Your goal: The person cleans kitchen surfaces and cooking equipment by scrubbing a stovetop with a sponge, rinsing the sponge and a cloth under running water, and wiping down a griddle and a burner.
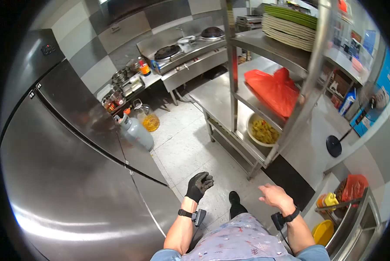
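Note:
My left hand [199, 186], in a dark mesh glove, hangs over the pale tiled floor beside the steel fridge [86, 191]. Its fingers are loosely curled and apart, with nothing visible in them. To the right, my right hand [274, 195] is bare and held in the air with fingers bent but apart, also holding nothing. It is nearest to the foot of the steel shelf rack [269, 48]. Both wrists carry strapped devices. A patterned apron [236, 239] and one dark shoe [234, 197] show between the arms.
Green and white plates [288, 28] are stacked on the rack above a red plastic bag [275, 89] and a bowl of yellow-green food [264, 131]. A gas cylinder [136, 130] stands past the fridge. Stove burners [167, 52] line the back wall; a sink [369, 222] is at right.

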A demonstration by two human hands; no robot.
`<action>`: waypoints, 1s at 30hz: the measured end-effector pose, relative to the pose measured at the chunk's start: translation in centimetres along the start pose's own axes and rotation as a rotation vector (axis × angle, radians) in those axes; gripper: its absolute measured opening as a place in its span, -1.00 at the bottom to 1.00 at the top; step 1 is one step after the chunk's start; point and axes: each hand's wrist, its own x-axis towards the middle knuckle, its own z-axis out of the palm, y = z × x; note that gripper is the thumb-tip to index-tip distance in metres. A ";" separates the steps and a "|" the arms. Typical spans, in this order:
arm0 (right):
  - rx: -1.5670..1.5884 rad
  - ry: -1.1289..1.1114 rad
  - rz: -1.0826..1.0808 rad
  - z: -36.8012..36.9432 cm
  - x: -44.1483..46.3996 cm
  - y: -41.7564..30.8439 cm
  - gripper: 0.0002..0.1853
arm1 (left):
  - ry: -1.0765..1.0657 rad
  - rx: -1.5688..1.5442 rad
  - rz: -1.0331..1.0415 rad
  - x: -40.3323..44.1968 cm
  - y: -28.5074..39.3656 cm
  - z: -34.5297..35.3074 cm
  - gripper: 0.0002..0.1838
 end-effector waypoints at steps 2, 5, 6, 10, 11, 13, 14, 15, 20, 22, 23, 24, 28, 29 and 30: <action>-0.014 0.016 -0.175 -1.1 6.0 -0.9 -0.63 | 0.094 -0.018 0.072 0.4 3.5 -0.8 -0.76; -0.071 0.015 -0.343 -2.8 16.0 -3.3 -0.63 | 0.193 -0.061 0.170 2.9 8.4 -3.3 -0.76; -0.071 0.020 -0.395 -3.9 18.5 -4.7 -0.62 | 0.260 -0.058 0.206 2.8 10.0 -2.9 -0.77; -0.132 -0.088 -0.499 -8.4 28.4 -9.4 -0.56 | 0.202 -0.183 0.319 5.4 14.0 -4.7 -0.82; -0.131 -0.098 -0.546 -9.3 30.6 -11.4 -0.56 | 0.234 -0.184 0.346 5.5 15.2 -5.6 -0.80; -0.131 -0.114 -0.610 -9.7 35.0 -14.6 -0.57 | 0.319 -0.218 0.388 5.2 17.2 -6.0 -0.75; -0.136 -0.138 -0.663 -9.3 37.6 -16.2 -0.57 | 0.333 -0.223 0.396 5.5 18.4 -6.9 -0.75; -0.162 -0.165 -0.682 -8.9 39.6 -15.3 -0.58 | 0.308 -0.273 0.400 7.7 16.9 -7.2 -0.75; -0.177 -0.293 -0.736 -7.8 50.9 -22.3 -0.58 | 0.444 -0.317 0.451 11.3 21.3 -14.1 -0.72; -0.163 -0.345 -0.715 -6.7 56.2 -23.1 -0.57 | 0.431 -0.323 0.459 15.6 22.7 -16.0 -0.70; -0.156 -0.341 -0.708 -6.6 59.0 -24.1 -0.57 | 0.432 -0.315 0.488 17.3 24.9 -17.2 -0.68; -0.185 -0.364 -0.692 -6.6 61.9 -25.2 -0.56 | 0.422 -0.333 0.450 19.6 27.2 -18.9 -0.63; -0.169 -0.280 -0.647 -8.3 73.2 -27.1 -0.63 | 0.330 -0.279 0.442 28.9 36.8 -25.2 -0.61; -0.174 -0.278 -0.615 -9.8 75.5 -27.0 -0.63 | 0.224 -0.151 0.520 32.8 38.6 -28.0 -0.60; -0.174 -0.272 -0.562 -11.5 77.7 -27.1 -0.61 | 0.117 -0.015 0.608 35.9 41.2 -29.4 -0.60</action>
